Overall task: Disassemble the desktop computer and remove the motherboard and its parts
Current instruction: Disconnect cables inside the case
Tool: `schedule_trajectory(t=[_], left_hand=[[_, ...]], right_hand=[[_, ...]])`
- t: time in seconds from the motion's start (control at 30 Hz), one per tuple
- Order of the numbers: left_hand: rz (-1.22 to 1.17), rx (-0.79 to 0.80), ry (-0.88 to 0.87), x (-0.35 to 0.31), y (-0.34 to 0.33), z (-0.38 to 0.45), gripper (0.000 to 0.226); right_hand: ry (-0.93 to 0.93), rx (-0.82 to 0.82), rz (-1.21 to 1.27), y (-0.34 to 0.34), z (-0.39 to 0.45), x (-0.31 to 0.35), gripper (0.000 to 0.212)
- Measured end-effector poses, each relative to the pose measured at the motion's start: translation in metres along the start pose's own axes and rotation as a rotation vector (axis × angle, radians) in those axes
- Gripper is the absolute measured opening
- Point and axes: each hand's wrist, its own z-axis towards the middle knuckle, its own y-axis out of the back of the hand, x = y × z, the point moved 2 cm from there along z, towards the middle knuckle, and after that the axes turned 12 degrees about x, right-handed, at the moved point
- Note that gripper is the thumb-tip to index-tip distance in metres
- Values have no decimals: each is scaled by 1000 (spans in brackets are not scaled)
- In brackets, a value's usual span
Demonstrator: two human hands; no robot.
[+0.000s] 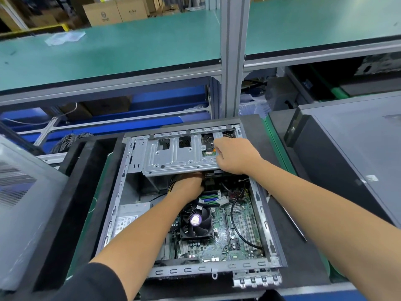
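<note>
Head view showed the case (268, 216) open but the motherboard (219, 231) still seated, left hand (188, 186) reaching beneath the drive cage (173, 157), grip hidden, right hand (235, 156) gripping its edge.

Open desktop case (121, 192) lying flat, green motherboard (219, 240) inside, black fan (196, 221)

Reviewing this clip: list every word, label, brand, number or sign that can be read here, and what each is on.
No text here can be read.
Power supply label: printed lines, too small.
CPU fan sticker: purple and white, blurred.
Cardboard boxes: round logo and marks, illegible.
Motherboard: markings too fine.
Sticker on the dark case at right: blurred.
</note>
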Motion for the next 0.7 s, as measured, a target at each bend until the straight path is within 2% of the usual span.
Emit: schedule_trajectory(t=[0.2, 0.3, 0.43, 0.5, 0.7], left_hand=[[63, -1, -22, -2, 2, 0, 9], [48, -36, -6, 2, 1, 3, 22], [72, -29, -16, 0, 0, 3, 6], [63, -8, -21, 0, -1, 2, 11], [42, -71, -16, -1, 2, 0, 5]], right_hand=[[-4, 37, -51, 2, 0, 1, 9], [-3, 49, -54, 1, 0, 1, 10], [4, 49, -65, 1, -1, 1, 12], [7, 56, -74, 3, -1, 2, 12], [8, 76, -71, 2, -2, 3, 10]])
